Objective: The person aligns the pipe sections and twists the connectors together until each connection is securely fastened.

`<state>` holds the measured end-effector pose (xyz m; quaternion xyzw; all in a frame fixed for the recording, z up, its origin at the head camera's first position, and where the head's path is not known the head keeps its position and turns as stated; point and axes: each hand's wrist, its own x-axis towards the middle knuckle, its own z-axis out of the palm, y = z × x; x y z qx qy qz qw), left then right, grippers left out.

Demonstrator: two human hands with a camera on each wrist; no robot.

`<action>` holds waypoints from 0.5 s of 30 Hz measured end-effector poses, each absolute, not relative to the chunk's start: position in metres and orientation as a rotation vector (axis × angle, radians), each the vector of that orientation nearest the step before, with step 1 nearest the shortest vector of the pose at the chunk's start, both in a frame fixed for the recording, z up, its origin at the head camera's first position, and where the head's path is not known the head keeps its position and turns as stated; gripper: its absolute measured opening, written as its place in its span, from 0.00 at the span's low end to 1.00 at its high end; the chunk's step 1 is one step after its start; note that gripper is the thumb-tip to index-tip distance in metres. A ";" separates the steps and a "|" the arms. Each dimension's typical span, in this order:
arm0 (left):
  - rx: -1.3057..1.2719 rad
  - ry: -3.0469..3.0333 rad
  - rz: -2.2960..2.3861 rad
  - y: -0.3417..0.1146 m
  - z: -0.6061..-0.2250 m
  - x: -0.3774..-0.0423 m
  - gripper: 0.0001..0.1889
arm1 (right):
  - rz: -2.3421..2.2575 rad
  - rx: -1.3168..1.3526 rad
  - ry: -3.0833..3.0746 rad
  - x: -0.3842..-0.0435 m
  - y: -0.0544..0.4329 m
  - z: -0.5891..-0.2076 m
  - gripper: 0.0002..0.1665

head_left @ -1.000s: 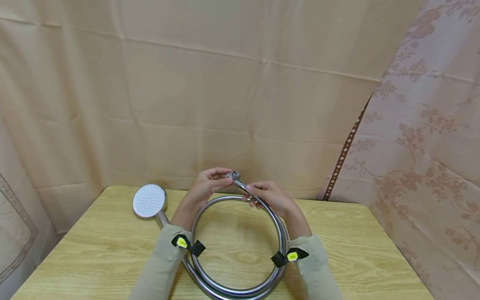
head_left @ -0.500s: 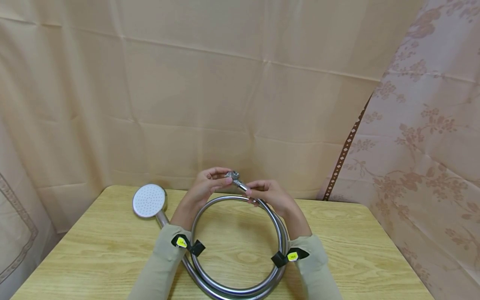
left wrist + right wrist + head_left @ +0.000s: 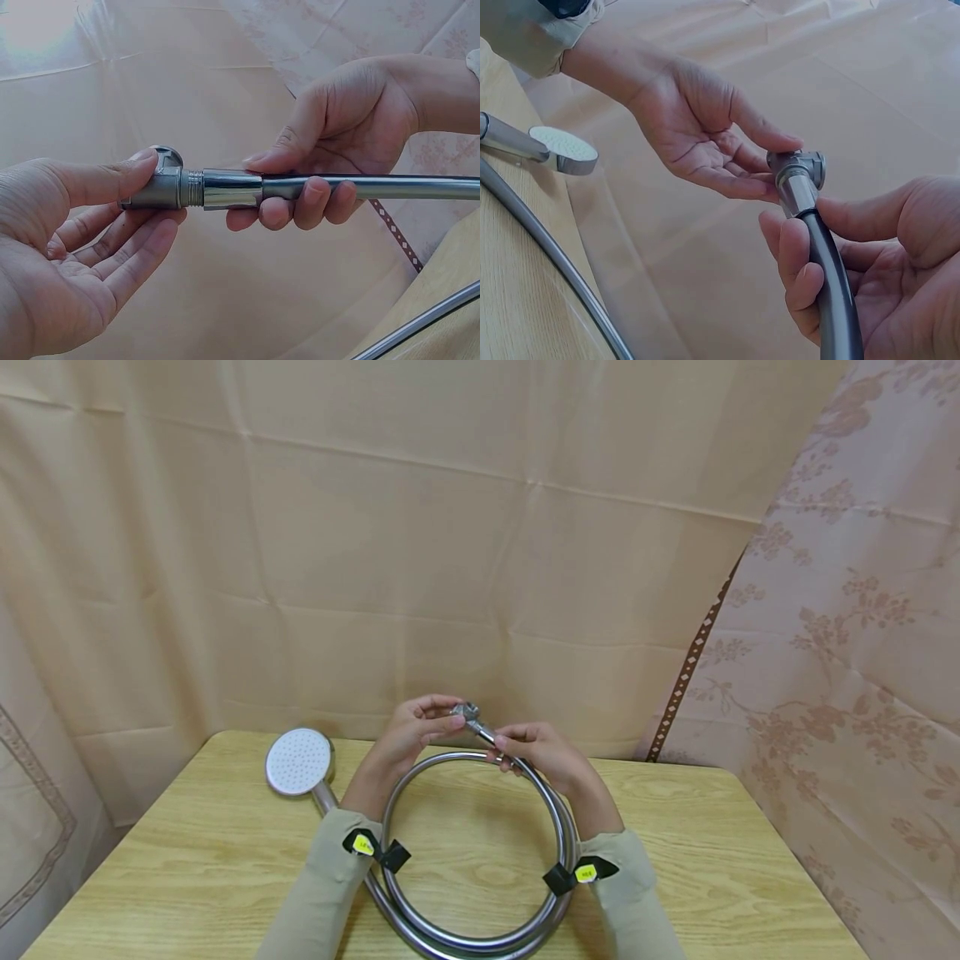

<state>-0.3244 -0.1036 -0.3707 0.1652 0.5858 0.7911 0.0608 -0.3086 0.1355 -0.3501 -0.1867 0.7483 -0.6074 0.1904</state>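
Observation:
My left hand [image 3: 405,735] pinches a small grey metal pipe fitting [image 3: 159,189] between thumb and fingers, above the table's far side. Facing it, my right hand [image 3: 546,756] grips the end of a silver shower hose [image 3: 405,187], its thumb and fingers around the hose and its shiny end nut [image 3: 234,187]. The nut sits on the fitting's threaded neck, and several thread rings [image 3: 196,187] show between them in the left wrist view. From the right hand the hose runs down into a coil on the table between both forearms.
A round hand shower [image 3: 297,762] with a white face lies left of the left forearm on the wooden table [image 3: 180,860]. Beige curtain [image 3: 420,568] hangs behind the table. Floral cloth [image 3: 847,677] hangs at the right.
My right thumb and fingers have shifted slightly back and forth around the hose end. My left hand and the fitting have stayed in place, as has the coil.

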 end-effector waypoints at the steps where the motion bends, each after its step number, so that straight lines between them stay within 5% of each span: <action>1: 0.498 1.774 2.393 -0.104 -0.370 -0.324 0.12 | -1.707 -0.525 2.102 -0.309 0.136 -0.350 0.20; 15: 0.482 1.755 2.414 -0.104 -0.370 -0.323 0.11 | -1.734 -0.526 2.166 -0.311 0.133 -0.351 0.20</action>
